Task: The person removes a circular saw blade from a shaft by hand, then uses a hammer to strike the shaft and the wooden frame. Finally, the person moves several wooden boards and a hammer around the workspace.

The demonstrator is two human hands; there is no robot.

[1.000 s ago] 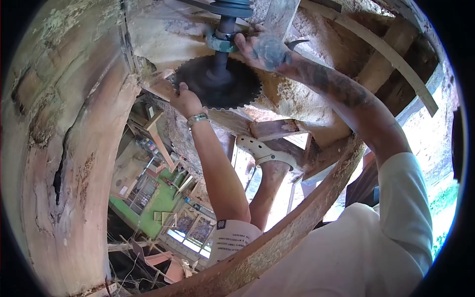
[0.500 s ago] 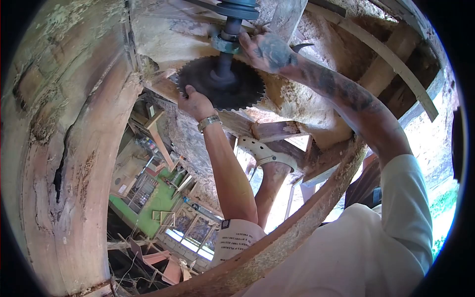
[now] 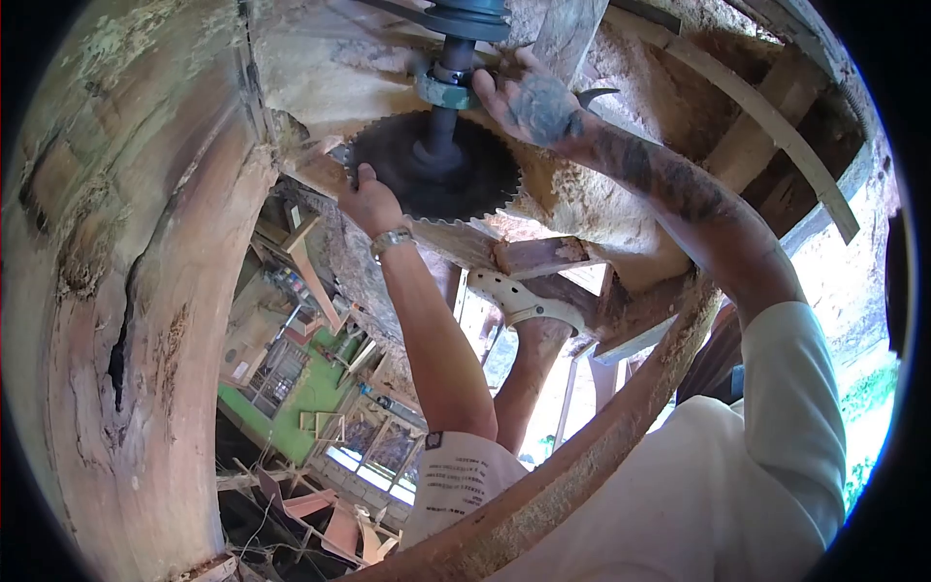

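Observation:
A dark circular saw blade (image 3: 475, 179) with a toothed rim sits on the end of a metal shaft (image 3: 443, 129). My left hand (image 3: 370, 206), with a wristwatch (image 3: 392, 239) on its wrist, grips the blade's left edge; the thumb lies on the near face and the other fingers are hidden. Above the blade, a greenish bearing (image 3: 446, 89) surrounds the shaft, with a shiny collar (image 3: 450, 74) at its top. My right hand (image 3: 533, 105) is closed just right of this bearing, fingertips beside the shaft. I cannot tell what is pinched there.
A belt pulley (image 3: 467, 17) tops the shaft. Sawdust-covered timber (image 3: 136, 320) fills the left side. A curved beam (image 3: 582, 475) crosses before my body. My foot in a pale clog (image 3: 519, 299) rests below the blade. Broken boards (image 3: 335, 529) and a green floor (image 3: 281, 407) lie beyond.
My left hand has shifted a little left along with the blade's edge. The collar above the bearing has turned, showing a small hole. My right hand has moved slightly right and its fingers have loosened.

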